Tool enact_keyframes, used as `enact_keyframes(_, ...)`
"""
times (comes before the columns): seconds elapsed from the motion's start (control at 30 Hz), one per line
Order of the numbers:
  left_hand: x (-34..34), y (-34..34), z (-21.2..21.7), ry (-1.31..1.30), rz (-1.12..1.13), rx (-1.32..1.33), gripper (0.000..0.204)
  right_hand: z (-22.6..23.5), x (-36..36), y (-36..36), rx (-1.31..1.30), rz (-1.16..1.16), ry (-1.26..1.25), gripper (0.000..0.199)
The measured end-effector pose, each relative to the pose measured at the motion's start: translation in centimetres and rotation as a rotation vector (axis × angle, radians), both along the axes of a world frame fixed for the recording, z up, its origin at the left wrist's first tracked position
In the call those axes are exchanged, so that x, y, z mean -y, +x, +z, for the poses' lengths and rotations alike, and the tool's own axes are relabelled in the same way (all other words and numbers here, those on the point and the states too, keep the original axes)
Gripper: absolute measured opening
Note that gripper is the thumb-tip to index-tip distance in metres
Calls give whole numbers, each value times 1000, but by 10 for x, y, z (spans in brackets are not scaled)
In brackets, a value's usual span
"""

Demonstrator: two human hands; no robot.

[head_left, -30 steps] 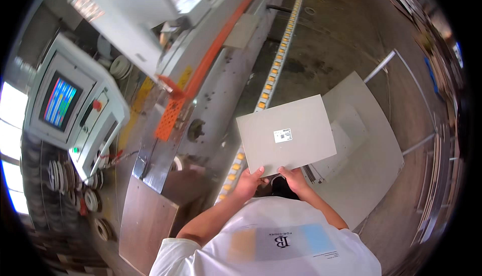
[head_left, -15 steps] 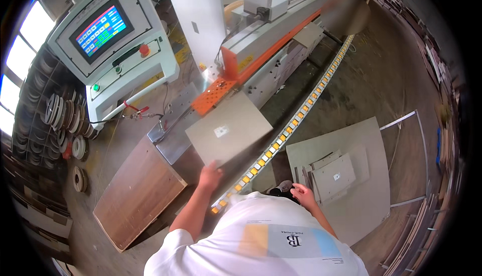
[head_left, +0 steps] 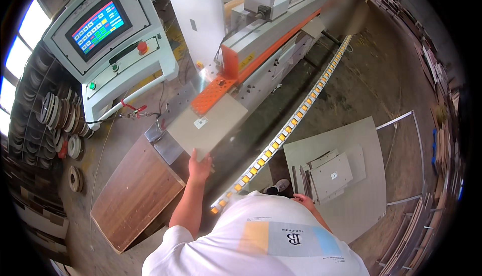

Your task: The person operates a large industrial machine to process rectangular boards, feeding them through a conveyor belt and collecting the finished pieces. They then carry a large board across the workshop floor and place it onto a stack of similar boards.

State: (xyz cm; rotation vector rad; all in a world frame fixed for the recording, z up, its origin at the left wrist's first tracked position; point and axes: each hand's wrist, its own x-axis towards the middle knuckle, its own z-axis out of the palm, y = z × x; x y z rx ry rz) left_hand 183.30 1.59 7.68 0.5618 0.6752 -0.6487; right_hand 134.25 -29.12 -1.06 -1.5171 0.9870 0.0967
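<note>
Against the panel (head_left: 212,128) (beige), left hand (head_left: 200,168).

Since a second ago, the grey board (head_left: 213,130) has moved leftward to the orange guard (head_left: 213,96).

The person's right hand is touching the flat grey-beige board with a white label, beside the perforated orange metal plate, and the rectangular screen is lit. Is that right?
Not quite: the head view shows the left hand touching that flat grey-beige board, not the right hand. The board is beside the perforated orange metal plate, and the rectangular screen is lit.
</note>
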Motion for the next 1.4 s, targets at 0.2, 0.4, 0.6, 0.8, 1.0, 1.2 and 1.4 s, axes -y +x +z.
enact_keyframes(0.2, 36, -3, -2, 449, -251, 254, 60, -18, -9, -33, -119, -107, 2, 46)
enact_keyframes(0.4, 52, 9, -8, 250, -58, 131, 61, 3, -1, -27, -129, -147, -60, 41)
enact_keyframes(0.6, 57, 15, -22, 270, -47, 186, 53, -10, -15, -40, -92, -261, 50, 36)
enact_keyframes(0.8, 131, 33, -29, 31, 1, 70, 40, -23, -14, -60, -26, -213, -85, 22)
enact_keyframes(1.0, 160, 50, -22, 107, -211, 203, 44, -23, 18, -63, -144, -230, -5, 35)
enact_keyframes(1.2, 217, -11, 11, 628, -666, 358, 56, -70, 46, -91, -248, -515, 27, 36)
enact_keyframes(1.4, 230, -107, -16, 1294, -1328, 1357, 56, -133, 90, -128, -490, -581, -182, 43)
